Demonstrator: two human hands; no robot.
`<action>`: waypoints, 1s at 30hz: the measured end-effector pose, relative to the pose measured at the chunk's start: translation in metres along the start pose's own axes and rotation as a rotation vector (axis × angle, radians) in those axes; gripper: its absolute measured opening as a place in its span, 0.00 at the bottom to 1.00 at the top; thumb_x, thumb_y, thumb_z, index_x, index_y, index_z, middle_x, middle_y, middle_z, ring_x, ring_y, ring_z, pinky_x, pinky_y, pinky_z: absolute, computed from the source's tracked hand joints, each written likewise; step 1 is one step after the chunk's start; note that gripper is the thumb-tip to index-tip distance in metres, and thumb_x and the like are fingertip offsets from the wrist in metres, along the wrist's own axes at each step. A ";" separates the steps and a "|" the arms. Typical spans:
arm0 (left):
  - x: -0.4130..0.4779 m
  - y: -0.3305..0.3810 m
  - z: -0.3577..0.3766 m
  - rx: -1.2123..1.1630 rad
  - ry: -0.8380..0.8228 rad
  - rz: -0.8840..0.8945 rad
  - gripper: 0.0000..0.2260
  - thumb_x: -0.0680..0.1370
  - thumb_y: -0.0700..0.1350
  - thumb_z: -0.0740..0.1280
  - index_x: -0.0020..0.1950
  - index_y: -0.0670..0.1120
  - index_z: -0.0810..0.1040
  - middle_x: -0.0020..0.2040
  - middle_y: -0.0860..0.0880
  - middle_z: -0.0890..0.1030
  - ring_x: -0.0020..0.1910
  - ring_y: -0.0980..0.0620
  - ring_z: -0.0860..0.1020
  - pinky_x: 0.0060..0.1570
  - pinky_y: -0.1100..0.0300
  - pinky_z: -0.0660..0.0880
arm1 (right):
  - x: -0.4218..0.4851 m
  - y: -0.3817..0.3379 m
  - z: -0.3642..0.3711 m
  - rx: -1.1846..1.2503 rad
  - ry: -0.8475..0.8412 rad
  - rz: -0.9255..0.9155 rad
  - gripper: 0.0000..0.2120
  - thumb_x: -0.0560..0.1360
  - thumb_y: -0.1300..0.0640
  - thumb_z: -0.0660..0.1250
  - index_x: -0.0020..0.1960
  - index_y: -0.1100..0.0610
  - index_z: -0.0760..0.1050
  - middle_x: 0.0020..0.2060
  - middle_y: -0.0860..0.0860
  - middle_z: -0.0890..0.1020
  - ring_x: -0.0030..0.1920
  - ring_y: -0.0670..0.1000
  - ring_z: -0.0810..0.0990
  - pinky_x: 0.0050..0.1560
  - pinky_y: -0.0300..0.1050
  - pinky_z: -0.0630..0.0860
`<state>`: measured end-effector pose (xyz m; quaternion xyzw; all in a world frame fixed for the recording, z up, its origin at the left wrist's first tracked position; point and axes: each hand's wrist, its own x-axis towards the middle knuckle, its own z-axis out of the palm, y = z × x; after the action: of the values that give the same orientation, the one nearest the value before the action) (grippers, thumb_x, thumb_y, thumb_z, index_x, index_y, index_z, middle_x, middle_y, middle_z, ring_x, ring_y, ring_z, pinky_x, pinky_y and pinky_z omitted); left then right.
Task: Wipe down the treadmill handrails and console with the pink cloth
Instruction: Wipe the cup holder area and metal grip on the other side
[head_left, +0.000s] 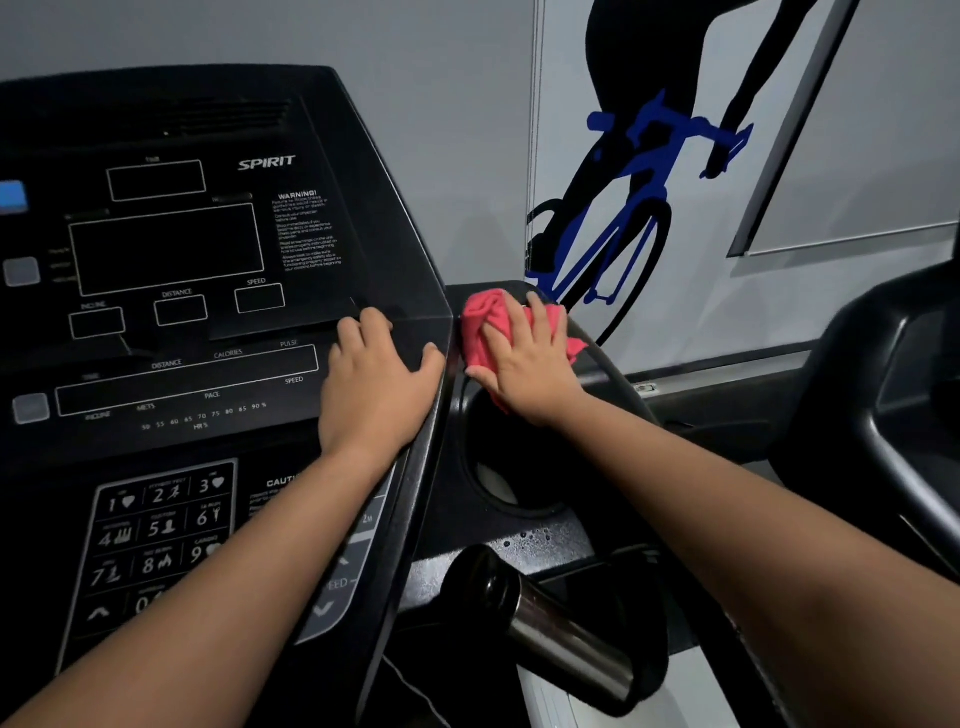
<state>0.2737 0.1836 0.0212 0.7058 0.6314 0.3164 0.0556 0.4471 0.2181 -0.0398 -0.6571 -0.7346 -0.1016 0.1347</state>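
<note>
The black console (322, 130) says SPIRIT near its top. WARNING! stands over small print too tiny to read. Its little boxes say INCLINE, DISTANCE and SPEED. Around the long window (187, 387) are DISTANCE, CALORIES, PULSE, SPEED, PACE, METS and INCLINE. Under it runs 50 55 60 65 70 75 80 85 90 % and HR %. The keypad (156, 535) shows 1 to 9. Beside it stands CAUTI, the rest hidden.

Pink cloth (482, 318) bunched, just right of console (208, 249).

Cloth (485, 325) right of console (208, 260), behind cupholder (498, 467).
</note>
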 end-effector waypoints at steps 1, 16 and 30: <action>0.001 0.000 0.000 0.001 0.000 0.000 0.19 0.77 0.55 0.62 0.60 0.44 0.66 0.58 0.44 0.69 0.57 0.43 0.70 0.49 0.53 0.67 | 0.002 -0.003 -0.001 -0.006 0.019 -0.042 0.31 0.77 0.38 0.54 0.71 0.58 0.67 0.73 0.62 0.60 0.72 0.71 0.55 0.66 0.74 0.45; -0.005 -0.003 -0.003 -0.030 -0.017 -0.018 0.21 0.77 0.56 0.62 0.64 0.44 0.67 0.62 0.44 0.69 0.60 0.44 0.70 0.52 0.53 0.68 | -0.037 0.071 -0.013 0.441 -0.222 0.522 0.33 0.76 0.37 0.59 0.72 0.57 0.59 0.67 0.62 0.67 0.63 0.63 0.70 0.65 0.57 0.67; -0.007 0.000 -0.002 0.011 0.013 0.009 0.20 0.77 0.54 0.62 0.62 0.43 0.68 0.59 0.43 0.69 0.58 0.43 0.70 0.48 0.53 0.67 | -0.028 0.052 -0.006 0.328 -0.041 0.471 0.23 0.80 0.43 0.51 0.67 0.58 0.63 0.62 0.63 0.68 0.60 0.64 0.69 0.61 0.57 0.65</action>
<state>0.2728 0.1762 0.0196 0.7068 0.6303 0.3179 0.0461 0.5020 0.1955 -0.0445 -0.7810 -0.5710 0.0659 0.2444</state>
